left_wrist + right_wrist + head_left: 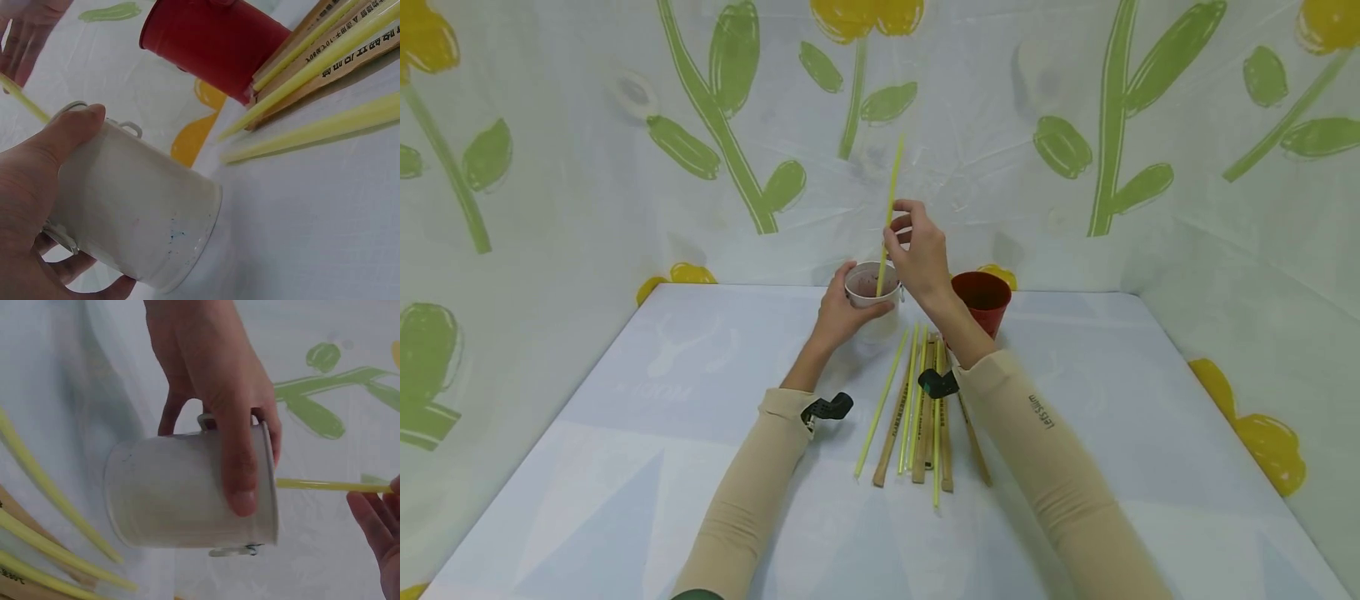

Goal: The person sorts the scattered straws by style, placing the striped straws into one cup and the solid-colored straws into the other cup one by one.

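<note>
A person's right hand [919, 254] pinches a slender yellow stick [895, 175] between thumb and fingers above a white pail [137, 194]. The stick's long axis is nearly upright, its lower end inside the pail's mouth. The left hand [842, 317], lower, grips the pail's side. More yellow sticks [880, 408] lie on the bench [625, 467], a red pail [991, 317] beside the right forearm.

The right sleeve [1056, 475] reads "Lets Slim" in dark letters along its forearm. Brown paper wrappers [356, 65], lying between the middle of the table [700, 400] and its back edge, carry black print: Chinese characters, with "-10°C" and "80°C" legible among them. Toward the table's back left corner, pale lettering [658, 392] is too faint to read.
</note>
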### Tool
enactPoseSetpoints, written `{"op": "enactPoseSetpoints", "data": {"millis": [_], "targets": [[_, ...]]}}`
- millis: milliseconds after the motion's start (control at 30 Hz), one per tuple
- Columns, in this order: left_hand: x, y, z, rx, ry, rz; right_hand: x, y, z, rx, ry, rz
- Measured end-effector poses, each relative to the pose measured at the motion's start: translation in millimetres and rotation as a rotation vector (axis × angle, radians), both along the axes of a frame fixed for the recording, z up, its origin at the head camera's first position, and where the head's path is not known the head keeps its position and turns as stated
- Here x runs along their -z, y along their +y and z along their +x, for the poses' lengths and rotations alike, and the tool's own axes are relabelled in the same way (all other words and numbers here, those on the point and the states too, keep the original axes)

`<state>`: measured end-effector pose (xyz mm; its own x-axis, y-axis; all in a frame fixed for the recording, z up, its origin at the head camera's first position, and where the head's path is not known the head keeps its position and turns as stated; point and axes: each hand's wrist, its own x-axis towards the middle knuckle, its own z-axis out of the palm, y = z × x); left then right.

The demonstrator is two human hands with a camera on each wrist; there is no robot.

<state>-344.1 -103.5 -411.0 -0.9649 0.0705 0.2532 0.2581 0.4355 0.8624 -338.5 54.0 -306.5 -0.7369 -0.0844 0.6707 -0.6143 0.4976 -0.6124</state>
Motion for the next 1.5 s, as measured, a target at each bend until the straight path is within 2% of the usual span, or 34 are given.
{"op": "enactPoseSetpoints", "data": {"millis": [300, 533, 800, 1133, 1267, 1500], "targets": [[0.9, -1.2, -0.6, 0.004, 0.015, -0.012, 28.8, -4, -2.1, 0.011, -0.095, 0.057], [1.5, -0.8, -1.5, 0.009, 0.041, -0.025, 39.9, -7, -4.4, 0.034, -0.126, 0.094], [1.8, -2.1, -3.0, 0.018, 0.080, -0.022, 42.4, -12, -5.8, 0.047, -0.163, 0.130], [4.0, -1.6, -2.9, 0.008, 0.065, -0.038, 45.2, -12, -4.2, 0.038, -0.197, 0.127], [3.7, -0.7, -3.4, 0.007, 0.070, -0.035, 44.0, -10, -4.3, 0.040, -0.185, 0.122], [2.9, -0.5, -3.5, -0.003, 0.053, -0.024, 39.3, -3, 1.6, -0.007, -0.175, 0.075]]}}
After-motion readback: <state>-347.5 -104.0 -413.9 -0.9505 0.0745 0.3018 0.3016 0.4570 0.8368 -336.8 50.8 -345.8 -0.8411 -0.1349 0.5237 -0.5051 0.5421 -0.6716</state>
